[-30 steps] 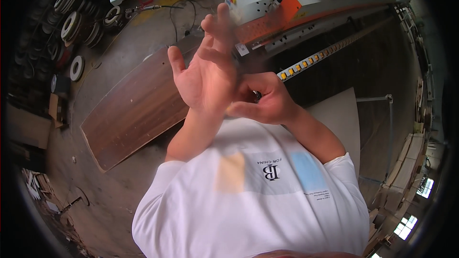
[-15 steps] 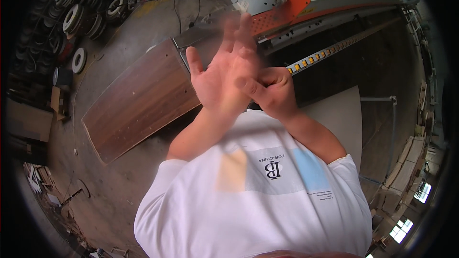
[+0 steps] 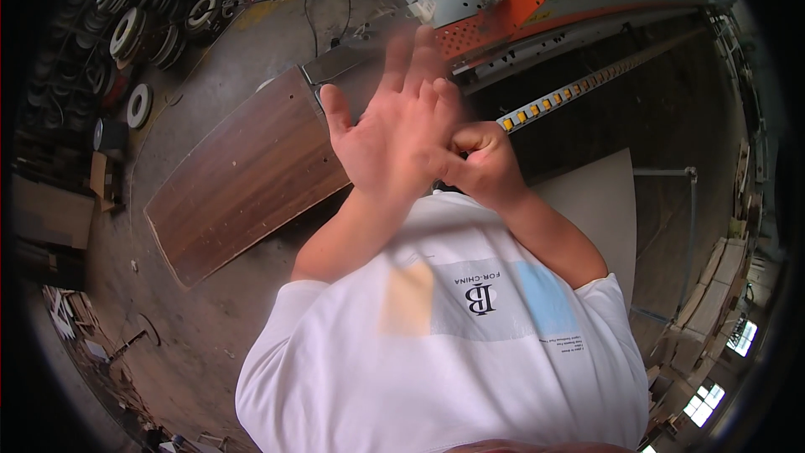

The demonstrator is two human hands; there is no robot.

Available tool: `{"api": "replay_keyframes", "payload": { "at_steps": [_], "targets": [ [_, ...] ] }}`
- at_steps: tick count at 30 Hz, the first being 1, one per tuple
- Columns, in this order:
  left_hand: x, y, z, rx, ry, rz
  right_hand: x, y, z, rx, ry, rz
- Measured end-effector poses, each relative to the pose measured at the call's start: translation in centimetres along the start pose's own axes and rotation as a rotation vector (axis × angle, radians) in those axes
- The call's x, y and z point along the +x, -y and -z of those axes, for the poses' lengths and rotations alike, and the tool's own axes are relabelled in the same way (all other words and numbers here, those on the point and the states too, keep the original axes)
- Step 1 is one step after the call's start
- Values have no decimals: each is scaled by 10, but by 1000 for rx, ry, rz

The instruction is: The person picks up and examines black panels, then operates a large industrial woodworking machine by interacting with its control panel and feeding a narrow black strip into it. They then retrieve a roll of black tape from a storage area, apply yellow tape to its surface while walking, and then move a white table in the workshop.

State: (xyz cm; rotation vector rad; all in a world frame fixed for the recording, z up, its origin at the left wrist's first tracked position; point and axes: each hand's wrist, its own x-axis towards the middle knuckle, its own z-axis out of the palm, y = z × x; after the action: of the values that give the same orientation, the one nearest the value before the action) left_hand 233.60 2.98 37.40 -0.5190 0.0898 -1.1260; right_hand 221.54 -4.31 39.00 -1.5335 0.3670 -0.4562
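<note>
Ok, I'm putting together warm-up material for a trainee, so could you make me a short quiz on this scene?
1. True or false: the left hand is clenched in a fist.
2. On which side of the left hand does the brown board show? A) right; B) left; C) both sides.
3. Fill in: the blocks on the strip, at the end nearest the right hand, are coloured ____.

Key:
1. False; its palm shows open.
2. B.
3. Yellow.
</note>
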Motion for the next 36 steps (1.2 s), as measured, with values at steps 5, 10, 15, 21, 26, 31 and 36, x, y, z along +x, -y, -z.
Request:
{"api": "replay_keyframes", "payload": {
  "at_steps": [5,10,15,21,26,31,36],
  "targets": [
    [4,-9,2,48,-38,-92,-6,-6,5,-193,172,-28],
    [2,-14,14,165,5,-128,-5,-13,10,-521,319,281],
    [5,-15,11,332,138,-149,-3,-37,12,112,198,195],
    [-4,33,18,392,87,-76,16,-30,12,827,-102,53],
    [6,27,77,980,239,-24,6,-63,17,993,-85,-145],
    [38,-5,96,2324,742,-512,-10,-69,12,563,-170,-82],
    [69,-46,127,1242,-480,-429,-19,5,8,-385,141,743]
  ]
}}
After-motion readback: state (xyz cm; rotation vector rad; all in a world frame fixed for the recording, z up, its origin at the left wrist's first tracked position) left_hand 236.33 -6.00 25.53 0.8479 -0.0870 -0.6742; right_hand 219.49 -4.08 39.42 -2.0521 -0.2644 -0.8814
